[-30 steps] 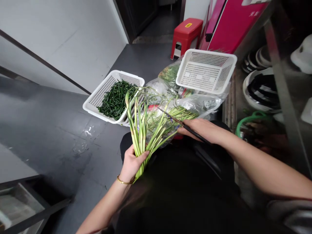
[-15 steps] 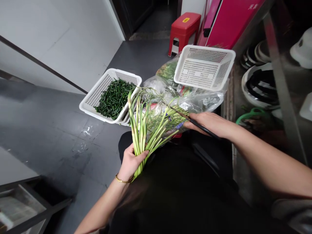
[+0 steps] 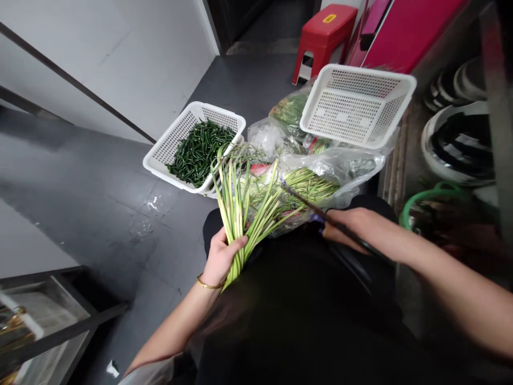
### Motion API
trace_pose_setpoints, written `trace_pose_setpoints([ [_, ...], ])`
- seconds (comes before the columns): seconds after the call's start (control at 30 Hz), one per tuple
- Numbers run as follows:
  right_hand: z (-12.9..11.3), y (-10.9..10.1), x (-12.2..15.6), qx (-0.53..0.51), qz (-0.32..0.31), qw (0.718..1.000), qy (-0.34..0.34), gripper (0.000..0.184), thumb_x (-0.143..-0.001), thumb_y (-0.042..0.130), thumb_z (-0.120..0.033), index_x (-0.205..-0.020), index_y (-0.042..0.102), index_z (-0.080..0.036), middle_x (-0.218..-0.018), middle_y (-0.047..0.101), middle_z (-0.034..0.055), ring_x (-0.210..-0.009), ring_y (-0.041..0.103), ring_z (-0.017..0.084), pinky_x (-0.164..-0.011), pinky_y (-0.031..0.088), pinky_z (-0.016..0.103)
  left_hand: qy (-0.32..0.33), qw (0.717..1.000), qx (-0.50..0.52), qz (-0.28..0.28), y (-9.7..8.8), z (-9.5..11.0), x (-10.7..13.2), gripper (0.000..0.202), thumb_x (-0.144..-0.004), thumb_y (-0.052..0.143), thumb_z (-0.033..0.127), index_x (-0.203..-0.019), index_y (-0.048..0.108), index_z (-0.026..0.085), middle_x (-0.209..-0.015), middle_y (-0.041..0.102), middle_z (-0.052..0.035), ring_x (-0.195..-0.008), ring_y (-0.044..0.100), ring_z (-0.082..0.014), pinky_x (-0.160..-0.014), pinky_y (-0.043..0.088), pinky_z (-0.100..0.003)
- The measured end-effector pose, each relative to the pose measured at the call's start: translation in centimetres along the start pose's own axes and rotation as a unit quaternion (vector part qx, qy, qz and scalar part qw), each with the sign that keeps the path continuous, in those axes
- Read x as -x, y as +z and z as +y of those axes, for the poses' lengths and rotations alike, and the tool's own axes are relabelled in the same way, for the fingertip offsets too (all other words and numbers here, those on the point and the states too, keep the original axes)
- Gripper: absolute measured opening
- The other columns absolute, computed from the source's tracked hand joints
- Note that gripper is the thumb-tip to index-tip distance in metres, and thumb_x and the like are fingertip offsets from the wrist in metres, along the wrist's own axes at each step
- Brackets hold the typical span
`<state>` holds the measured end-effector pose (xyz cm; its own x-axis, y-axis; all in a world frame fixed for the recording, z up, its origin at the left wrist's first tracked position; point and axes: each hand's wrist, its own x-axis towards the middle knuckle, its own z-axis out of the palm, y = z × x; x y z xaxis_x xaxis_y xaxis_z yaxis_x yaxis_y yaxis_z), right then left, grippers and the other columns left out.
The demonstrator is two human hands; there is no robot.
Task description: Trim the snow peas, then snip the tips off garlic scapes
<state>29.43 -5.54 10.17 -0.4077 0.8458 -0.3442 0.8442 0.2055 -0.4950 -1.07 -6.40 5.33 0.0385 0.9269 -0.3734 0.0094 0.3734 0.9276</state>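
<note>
My left hand [image 3: 222, 255], a gold bangle on its wrist, is closed around the lower stems of a bunch of garlic scapes [image 3: 237, 206]. The stems fan out upward in front of me. On the right, my right hand [image 3: 355, 227] is wrapped around a long, thin, dark blade tool [image 3: 310, 206] whose tip points toward the bunch; blur hides its exact kind. A purple-blue strip [image 3: 318, 219] shows by that hand's fingers. More garlic scapes [image 3: 310, 184] lie in a clear plastic bag [image 3: 360, 166] beyond the tool.
A white basket [image 3: 160, 155] of green chillies [image 3: 202, 152] stands at the left, and another white basket [image 3: 356, 104] rests on the bags. Farther back is a red stool [image 3: 326, 35]. Tubs and a green-rimmed basket [image 3: 409, 211] line the right side.
The view has shifted slightly. My right hand has drawn back to the right with the blade tool, away from the bunch. My left hand still holds the garlic scapes.
</note>
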Motion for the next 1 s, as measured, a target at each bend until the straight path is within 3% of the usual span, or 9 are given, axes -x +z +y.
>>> trace_pose_setpoints([
  [0.1, -2.6, 1.3, -1.0, 0.03, -0.084, 0.996, -0.029, 0.041, -0.089, 0.04, -0.055, -0.091, 0.057, -0.018, -0.081, 0.069, 0.01, -0.074, 0.067, 0.025, -0.062, 0.043, 0.028, 0.006, 1.0, -0.008, 0.013, 0.0, -0.1, 0.0, 0.036, -0.064, 0.078, 0.024, -0.098, 0.068, 0.015, -0.096, 0.07, -0.0062, -0.082, 0.064, -0.019, -0.076, 0.05, -0.03],
  [0.23, -4.2, 2.6, -2.8, 0.063, -0.089, 0.994, -0.032, 0.047, -0.088, 0.041, -0.058, -0.099, 0.058, -0.016, -0.096, 0.069, 0.0143, -0.089, 0.067, 0.029, -0.069, 0.046, 0.032, 0.006, 1.0, -0.026, 0.004, 0.0, -0.1, 0.2, 0.04, -0.063, 0.079, 0.024, -0.1, 0.066, 0.016, -0.092, 0.07, -0.0045, -0.078, 0.063, -0.0171, -0.074, 0.05, -0.029],
  [0.6, -3.8, 2.4, -3.0, 0.096, -0.1, 0.99, -0.001, 0.052, -0.088, 0.038, -0.061, -0.103, 0.057, -0.014, -0.09, 0.07, 0.0144, -0.086, 0.068, 0.031, -0.067, 0.047, 0.034, -0.005, 1.0, -0.02, -0.007, 0.5, 0.2, 0.0, 0.037, -0.063, 0.08, 0.025, -0.098, 0.069, 0.016, -0.096, 0.071, -0.0056, -0.081, 0.064, -0.0181, -0.076, 0.051, -0.029],
  [0.8, -3.2, 2.6, -2.4, 0.113, -0.105, 0.988, 0.012, 0.053, -0.087, 0.039, -0.063, -0.101, 0.058, -0.015, -0.085, 0.071, 0.0126, -0.082, 0.069, 0.03, -0.063, 0.045, 0.032, -0.037, 0.998, 0.052, 0.004, 0.1, 0.0, -0.3, 0.03, -0.067, 0.077, 0.028, -0.092, 0.069, 0.015, -0.09, 0.072, -0.0062, -0.071, 0.064, -0.0161, -0.072, 0.051, -0.03],
  [1.0, -3.0, 2.9, -2.1, 0.103, -0.087, 0.991, -0.01, 0.049, -0.088, 0.04, -0.061, -0.097, 0.057, -0.016, -0.084, 0.071, 0.0109, -0.08, 0.069, 0.03, -0.061, 0.045, 0.032, -0.008, 1.0, -0.029, 0.01, -0.1, -0.3, -0.5, 0.031, -0.063, 0.08, 0.027, -0.088, 0.069, 0.014, -0.086, 0.071, -0.0047, -0.069, 0.062, -0.0155, -0.068, 0.05, -0.028],
])
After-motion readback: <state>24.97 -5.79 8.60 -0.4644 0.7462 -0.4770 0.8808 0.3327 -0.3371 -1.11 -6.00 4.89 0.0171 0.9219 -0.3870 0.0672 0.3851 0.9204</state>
